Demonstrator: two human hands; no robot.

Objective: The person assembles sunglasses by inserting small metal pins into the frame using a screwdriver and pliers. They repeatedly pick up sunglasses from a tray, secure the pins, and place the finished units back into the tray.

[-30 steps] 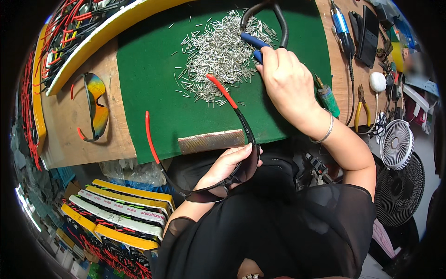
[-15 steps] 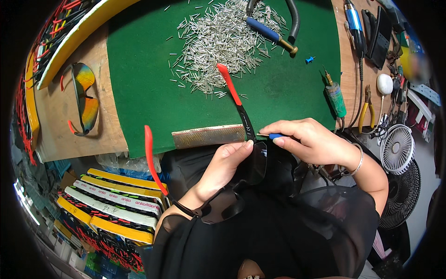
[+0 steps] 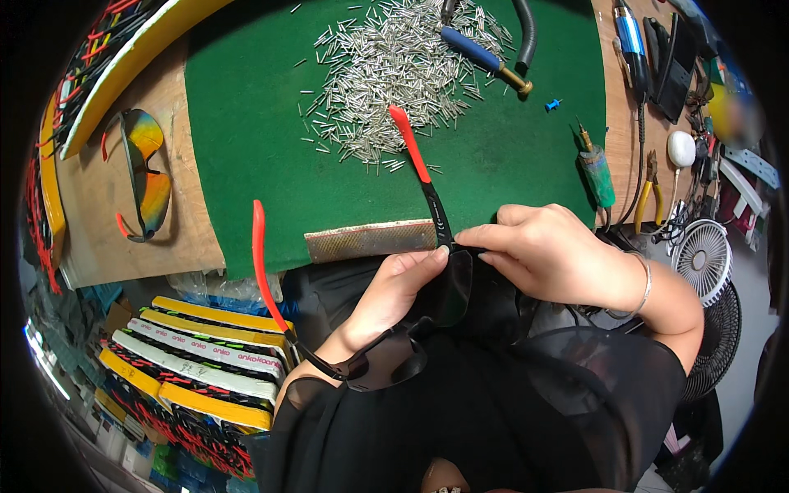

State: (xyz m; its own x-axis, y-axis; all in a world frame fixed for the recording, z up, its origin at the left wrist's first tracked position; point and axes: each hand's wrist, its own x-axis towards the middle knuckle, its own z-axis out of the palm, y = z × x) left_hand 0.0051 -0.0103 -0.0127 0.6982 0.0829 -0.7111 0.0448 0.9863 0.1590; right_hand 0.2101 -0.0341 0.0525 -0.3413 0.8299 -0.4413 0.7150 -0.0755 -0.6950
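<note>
My left hand [image 3: 393,287] grips a pair of sunglasses [image 3: 383,367] with dark lenses and black temples ending in red tips. Its thumb presses by the hinge where one temple meets the lens; that temple points away over the mat. The other temple rises at left, past my wrist. At the same hinge, my right hand [image 3: 546,253] is closed, its index fingertip touching or almost touching the frame. Whatever its curled fingers hold is hidden. Just beyond the left hand, a worn metal plate [image 3: 370,240] lies along the mat's near edge.
A heap of small metal pins [image 3: 394,78] covers the far part of the green mat [image 3: 255,164], beside a blue-handled tool [image 3: 470,49] and a blue push pin [image 3: 553,105]. Mirrored sunglasses [image 3: 148,177] lie left. Right are a green-handled tool [image 3: 597,174], pliers [image 3: 651,189] and a fan [image 3: 701,259].
My right hand has turned and its fingers have curled in at the hinge. The blue-handled, thin-tipped tool it held is now out of sight. The left hand keeps its grip on the sunglasses.
</note>
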